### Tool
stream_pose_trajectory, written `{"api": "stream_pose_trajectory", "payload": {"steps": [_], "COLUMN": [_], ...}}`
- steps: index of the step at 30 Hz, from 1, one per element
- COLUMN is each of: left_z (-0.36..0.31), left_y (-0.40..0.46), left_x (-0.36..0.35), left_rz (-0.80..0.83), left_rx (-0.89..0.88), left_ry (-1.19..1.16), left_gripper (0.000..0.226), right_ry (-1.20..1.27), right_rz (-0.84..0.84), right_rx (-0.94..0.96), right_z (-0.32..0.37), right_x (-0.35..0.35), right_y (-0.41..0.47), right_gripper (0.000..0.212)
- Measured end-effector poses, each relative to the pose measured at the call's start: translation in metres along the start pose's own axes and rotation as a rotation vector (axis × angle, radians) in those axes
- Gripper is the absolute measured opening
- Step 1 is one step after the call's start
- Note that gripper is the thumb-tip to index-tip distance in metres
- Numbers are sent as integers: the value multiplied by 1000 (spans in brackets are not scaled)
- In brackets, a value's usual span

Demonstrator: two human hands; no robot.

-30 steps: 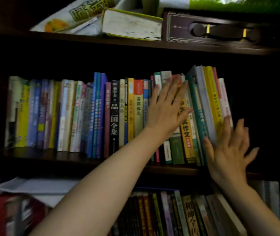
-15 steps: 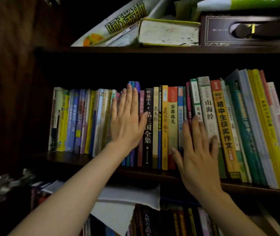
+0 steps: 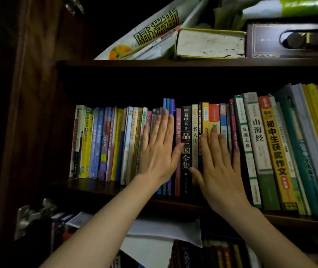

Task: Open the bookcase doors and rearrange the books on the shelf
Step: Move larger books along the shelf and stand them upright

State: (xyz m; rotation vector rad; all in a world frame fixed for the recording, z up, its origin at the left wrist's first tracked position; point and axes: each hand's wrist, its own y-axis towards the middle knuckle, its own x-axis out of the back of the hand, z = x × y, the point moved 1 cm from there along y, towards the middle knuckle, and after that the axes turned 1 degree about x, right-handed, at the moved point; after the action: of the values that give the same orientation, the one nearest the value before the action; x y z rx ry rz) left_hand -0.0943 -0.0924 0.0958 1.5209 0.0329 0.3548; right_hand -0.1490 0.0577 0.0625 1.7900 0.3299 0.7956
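Note:
A row of upright books (image 3: 104,144) fills the middle shelf (image 3: 100,187) of a dark wooden bookcase. My left hand (image 3: 159,151) lies flat with straight fingers against the blue and pink spines left of a black book (image 3: 186,146). My right hand (image 3: 217,165) presses flat on the yellow, red and blue spines just right of that black book. The books at the far right (image 3: 301,151) lean to the left. The open bookcase door (image 3: 19,113) stands at the left.
On the upper shelf lie a thick book (image 3: 210,43), a printed bag (image 3: 150,35) and a dark box (image 3: 289,41). Below are loose white papers (image 3: 164,231) and more books (image 3: 212,254). A metal hinge (image 3: 28,213) sits on the door's inner edge.
Both hands have slid left along the spines, from the right part of the row to its middle. The right hand has closed in beside the left.

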Motion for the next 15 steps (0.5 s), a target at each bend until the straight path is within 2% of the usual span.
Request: {"api": "stream_pose_trajectory", "payload": {"steps": [8, 15], "left_z": [6, 2], "left_y": [-3, -3], "left_x": [-10, -1], "left_rz": [-5, 80], "left_rx": [-6, 28], "left_ry": [7, 19], "left_gripper": [67, 69], "right_ry": [-101, -90], "right_rz": [2, 76], "right_rx": [25, -5], "right_z": [3, 8], "right_x": [-18, -13], "right_y": [-2, -2], "right_gripper": [77, 79]}}
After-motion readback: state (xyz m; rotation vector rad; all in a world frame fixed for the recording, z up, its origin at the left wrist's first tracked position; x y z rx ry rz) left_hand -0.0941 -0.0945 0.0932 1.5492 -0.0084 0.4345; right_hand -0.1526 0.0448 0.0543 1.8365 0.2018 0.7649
